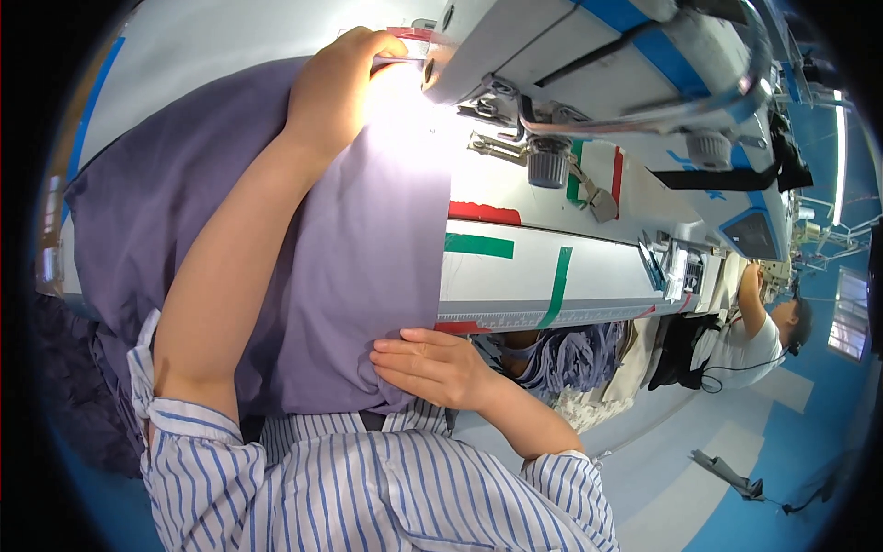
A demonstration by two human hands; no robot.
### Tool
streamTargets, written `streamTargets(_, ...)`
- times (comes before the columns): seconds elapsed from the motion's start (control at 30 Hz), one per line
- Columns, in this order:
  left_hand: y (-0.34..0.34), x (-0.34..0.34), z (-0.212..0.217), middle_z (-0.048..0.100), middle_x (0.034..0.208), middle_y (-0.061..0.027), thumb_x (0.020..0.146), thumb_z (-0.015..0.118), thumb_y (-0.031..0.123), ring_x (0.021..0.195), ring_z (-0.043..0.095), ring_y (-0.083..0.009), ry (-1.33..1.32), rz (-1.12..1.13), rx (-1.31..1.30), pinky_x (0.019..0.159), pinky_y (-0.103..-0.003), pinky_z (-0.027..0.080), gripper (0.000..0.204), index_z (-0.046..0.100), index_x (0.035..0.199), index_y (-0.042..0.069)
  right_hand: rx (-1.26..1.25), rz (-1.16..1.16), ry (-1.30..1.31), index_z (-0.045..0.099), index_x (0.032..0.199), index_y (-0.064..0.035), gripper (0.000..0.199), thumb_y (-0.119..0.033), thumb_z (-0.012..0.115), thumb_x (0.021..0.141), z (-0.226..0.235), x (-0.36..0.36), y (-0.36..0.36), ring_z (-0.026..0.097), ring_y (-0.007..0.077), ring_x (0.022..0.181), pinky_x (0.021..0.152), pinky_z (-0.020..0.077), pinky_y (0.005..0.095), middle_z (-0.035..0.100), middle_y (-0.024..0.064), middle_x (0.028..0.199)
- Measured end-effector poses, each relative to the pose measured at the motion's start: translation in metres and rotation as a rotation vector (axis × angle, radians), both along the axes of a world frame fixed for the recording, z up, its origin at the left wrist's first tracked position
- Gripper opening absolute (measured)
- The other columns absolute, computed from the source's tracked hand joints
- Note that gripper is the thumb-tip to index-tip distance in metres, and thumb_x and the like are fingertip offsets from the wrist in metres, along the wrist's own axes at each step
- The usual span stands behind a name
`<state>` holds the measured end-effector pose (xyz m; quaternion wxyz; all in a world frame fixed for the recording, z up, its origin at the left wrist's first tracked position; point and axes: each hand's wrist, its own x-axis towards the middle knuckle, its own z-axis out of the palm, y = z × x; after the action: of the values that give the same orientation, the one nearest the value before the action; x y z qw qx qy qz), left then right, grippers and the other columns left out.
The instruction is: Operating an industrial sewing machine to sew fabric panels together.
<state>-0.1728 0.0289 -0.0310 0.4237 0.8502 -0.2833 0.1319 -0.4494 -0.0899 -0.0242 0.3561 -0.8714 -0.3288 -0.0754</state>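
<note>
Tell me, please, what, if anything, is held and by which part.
The left hand apparently pinches the purple fabric by its far edge; the right hand lies on it.

Sewing table [593,276]: white top, blue edge at left
Purple cloth [359,276]: spread over the left part — reaching past the near edge
Sewing machine [515,60]: standing right of the cloth
Ruler strip [510,319]: along the near edge
Tape: red strip [483,213] and green strip [478,245] — beside the cloth
</note>
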Motion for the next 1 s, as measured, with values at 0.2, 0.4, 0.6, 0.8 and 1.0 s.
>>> streamTargets(0.2, -0.01, 0.018, 0.008, 0.067, 0.09, -0.0067, 0.08, 0.071, 0.024, 0.082, 0.065, -0.0253, 0.143, 0.033, 0.04, 0.07, -0.035, 0.05, 0.02, 0.065, 0.09, 0.008, 0.006, 0.027, -0.003, 0.069, 0.098, -0.0023, 0.025, -0.006, 0.062, 0.075, 0.003, 0.009, -0.005, 0.061, 0.0211, 0.112, 0.099, 0.0487, 0.0359, 0.066, 0.009, 0.111)
streamTargets(0.4, -0.009, 0.029, 0.024, 0.066, 0.086, -0.0199, 0.084, 0.053, 0.011, 0.085, 0.062, -0.0411, 0.078, 0.061, 0.147, 0.072, -0.042, 0.049, 0.015, 0.058, 0.091, 0.0, 0.026, 0.048, 0.013, 0.069, 0.099, -0.0024, 0.024, -0.007, 0.062, 0.076, 0.01, 0.021, -0.005, 0.062, 0.0209, 0.111, 0.098, 0.0494, 0.0356, 0.067, 0.009, 0.111)
streamTargets(0.6, -0.016, 0.046, 0.034, 0.068, 0.088, -0.016, 0.078, 0.067, 0.024, 0.083, 0.064, -0.0332, 0.19, 0.109, 0.137, 0.073, -0.039, 0.05, 0.022, 0.064, 0.083, 0.002, 0.08, 0.03, 0.081, 0.068, 0.099, -0.0036, 0.023, -0.006, 0.063, 0.077, 0.018, 0.035, -0.007, 0.063, 0.0201, 0.109, 0.097, 0.0504, 0.0355, 0.067, 0.0079, 0.111)
streamTargets(0.8, -0.023, 0.069, 0.041, 0.068, 0.084, -0.0141, 0.072, 0.077, 0.03, 0.077, 0.065, -0.0285, 0.35, 0.145, 0.188, 0.07, -0.037, 0.05, 0.028, 0.067, 0.075, 0.004, 0.098, 0.052, 0.186, 0.067, 0.101, -0.0038, 0.024, -0.006, 0.063, 0.078, 0.029, 0.05, -0.016, 0.062, 0.0203, 0.111, 0.098, 0.0502, 0.0357, 0.066, 0.0064, 0.113)
streamTargets(1.0, -0.029, 0.101, 0.033, 0.067, 0.075, -0.0147, 0.072, 0.077, 0.032, 0.072, 0.065, -0.0307, 0.266, 0.179, 0.15, 0.068, -0.04, 0.05, 0.029, 0.067, 0.073, 0.005, 0.089, 0.123, 0.31, 0.065, 0.107, -0.0022, 0.03, -0.005, 0.062, 0.078, 0.035, 0.073, -0.025, 0.059, 0.0212, 0.117, 0.102, 0.0471, 0.0383, 0.064, 0.0078, 0.117)
